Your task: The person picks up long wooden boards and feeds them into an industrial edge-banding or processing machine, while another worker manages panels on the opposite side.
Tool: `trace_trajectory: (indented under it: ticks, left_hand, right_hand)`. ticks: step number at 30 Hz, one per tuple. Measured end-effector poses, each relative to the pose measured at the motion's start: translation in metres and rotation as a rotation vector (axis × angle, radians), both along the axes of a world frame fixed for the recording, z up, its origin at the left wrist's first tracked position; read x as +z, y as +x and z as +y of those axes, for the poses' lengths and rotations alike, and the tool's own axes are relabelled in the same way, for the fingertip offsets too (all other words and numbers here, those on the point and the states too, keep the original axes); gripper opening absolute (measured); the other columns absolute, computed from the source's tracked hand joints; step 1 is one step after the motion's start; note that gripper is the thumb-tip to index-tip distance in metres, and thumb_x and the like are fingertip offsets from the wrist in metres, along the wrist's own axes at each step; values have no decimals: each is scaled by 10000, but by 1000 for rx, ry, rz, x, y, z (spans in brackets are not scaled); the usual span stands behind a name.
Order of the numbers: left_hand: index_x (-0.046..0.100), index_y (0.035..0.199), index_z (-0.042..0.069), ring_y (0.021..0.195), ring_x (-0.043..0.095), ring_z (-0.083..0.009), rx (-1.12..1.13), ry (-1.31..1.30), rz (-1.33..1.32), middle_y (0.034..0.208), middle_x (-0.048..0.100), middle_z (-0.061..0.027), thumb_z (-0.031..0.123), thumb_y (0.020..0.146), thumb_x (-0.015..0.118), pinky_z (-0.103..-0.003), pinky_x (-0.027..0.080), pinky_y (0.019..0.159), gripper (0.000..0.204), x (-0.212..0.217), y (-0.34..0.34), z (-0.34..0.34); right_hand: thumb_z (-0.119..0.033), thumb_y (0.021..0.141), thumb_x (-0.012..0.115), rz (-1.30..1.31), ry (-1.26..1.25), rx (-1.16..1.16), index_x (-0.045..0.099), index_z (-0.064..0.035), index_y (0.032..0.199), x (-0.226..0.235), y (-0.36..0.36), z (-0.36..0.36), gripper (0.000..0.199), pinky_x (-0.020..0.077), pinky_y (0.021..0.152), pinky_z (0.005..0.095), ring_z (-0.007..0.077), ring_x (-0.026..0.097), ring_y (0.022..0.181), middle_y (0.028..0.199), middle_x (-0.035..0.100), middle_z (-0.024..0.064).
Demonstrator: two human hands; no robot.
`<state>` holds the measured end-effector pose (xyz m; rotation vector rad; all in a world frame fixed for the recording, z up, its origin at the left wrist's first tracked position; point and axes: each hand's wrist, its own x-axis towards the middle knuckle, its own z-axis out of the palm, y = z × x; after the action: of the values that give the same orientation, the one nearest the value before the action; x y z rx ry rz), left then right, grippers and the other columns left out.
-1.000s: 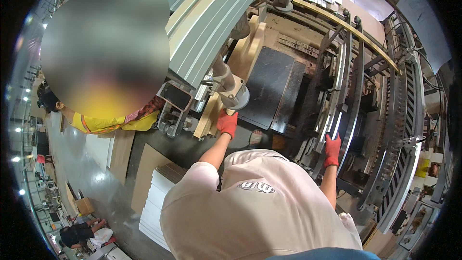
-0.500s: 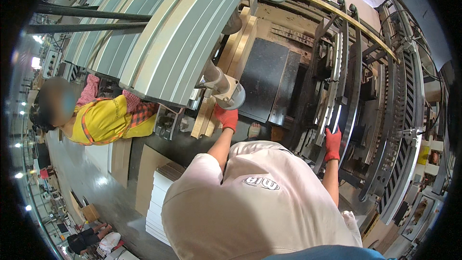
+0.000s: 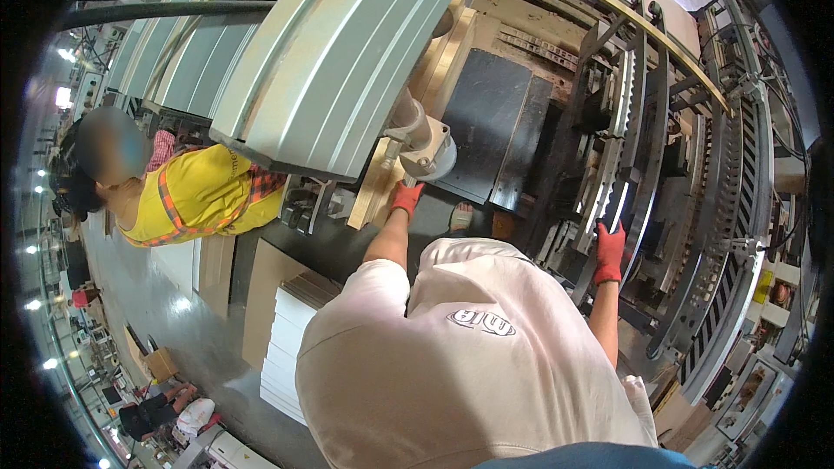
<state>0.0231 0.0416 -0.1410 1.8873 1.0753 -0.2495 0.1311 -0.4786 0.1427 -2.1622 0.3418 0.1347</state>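
The co-worker in yellow (image 3: 195, 200) has moved further left since earlier. The left hand (image 3: 405, 198), red-gloved, stays clenched on a pale wooden board (image 3: 375, 191) below the round metal fitting (image 3: 426, 149); the right hand (image 3: 610, 252) still grips the toothed machine rail (image 3: 618, 169).

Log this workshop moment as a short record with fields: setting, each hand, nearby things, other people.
setting: workshop machine with a curved grey-green hood and a dark flat panel on its bed
left hand: red-gloved left hand reaches up to the round metal fitting beside a pale wooden board
right hand: red-gloved right hand grips a rail of the toothed conveyor track
nearby: stack of white panels on the floor at the left
others: person in a yellow vest, standing at the left
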Motion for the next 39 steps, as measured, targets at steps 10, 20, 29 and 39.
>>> trace_trajectory:
  ticks: [10, 20, 29, 39]
  left_hand:
    - [609, 1111, 115, 737, 546, -285, 311, -743, 275, 917, 600, -99, 510, 719, 709, -389, 487, 698, 565, 37, -68, -20]
    - [588, 1196, 140, 988, 517, -284, 877, -693, -84, 1217, 567, -87, 669, 752, 569, -403, 410, 881, 691, -66, -166, -2]
    - [461, 1269, 219, 964, 510, -292, 1107, -680, -263, 1175, 523, -65, 649, 786, 538, -447, 430, 771, 652, -25, -109, -7]
    - [502, 1317, 231, 1269, 418, -275, -318, 184, 604, 1389, 453, 45, 487, 886, 451, -525, 308, 1016, 504, 12, -143, 4]
  right_hand:
    - [-154, 815, 660, -14, -64, 23, 579, 46, 1131, -19, 5, -11, 382, 466, 800, 313, 193, 619, 871, 995, 665, 122]
    - [-153, 861, 622, 83, 156, 58, 585, -25, 1174, -34, 7, -35, 340, 458, 532, 256, 128, 598, 628, 910, 670, 56]
    - [-159, 861, 633, 116, 163, 31, 603, 6, 1133, -22, 7, -23, 319, 459, 599, 268, 122, 588, 688, 904, 663, 41]
    - [-141, 879, 610, 110, 229, -46, 599, 0, 1120, -22, 1, -20, 279, 436, 534, 244, 92, 554, 624, 858, 644, 27]
